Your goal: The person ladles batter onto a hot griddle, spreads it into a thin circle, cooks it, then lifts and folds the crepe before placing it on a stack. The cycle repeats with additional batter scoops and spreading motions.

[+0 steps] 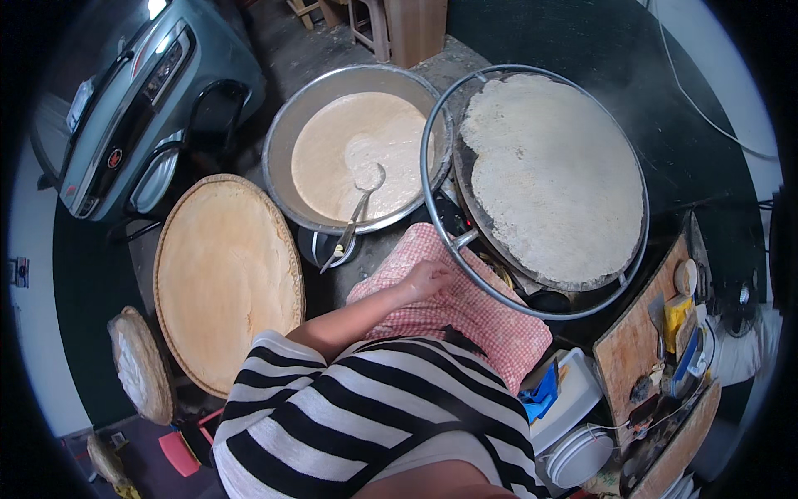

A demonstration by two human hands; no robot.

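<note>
My left hand (427, 280) rests over my lap, its fingers loosely curled with nothing visible in them. Beneath it a pink-and-white checked cloth (490, 337) covers my legs. My right hand is out of view. Ahead stands a wide metal basin (278, 179) of pale beige batter (332, 141). A metal ladle (359, 208) leans in it, its bowl in the batter and its handle over the near rim. To the right, a round griddle (467, 195) carries a large, thin, pale sheet of batter (557, 175) with an uneven left edge.
A grey tubular ring (426, 158) surrounds the griddle. On the left lies a broad round stack of tan flatbreads (224, 283). A three-wheeled vehicle (154, 91) stands behind it. At right are a wooden board (632, 341) with tools, a white tray (573, 391) and a white bucket (582, 457).
</note>
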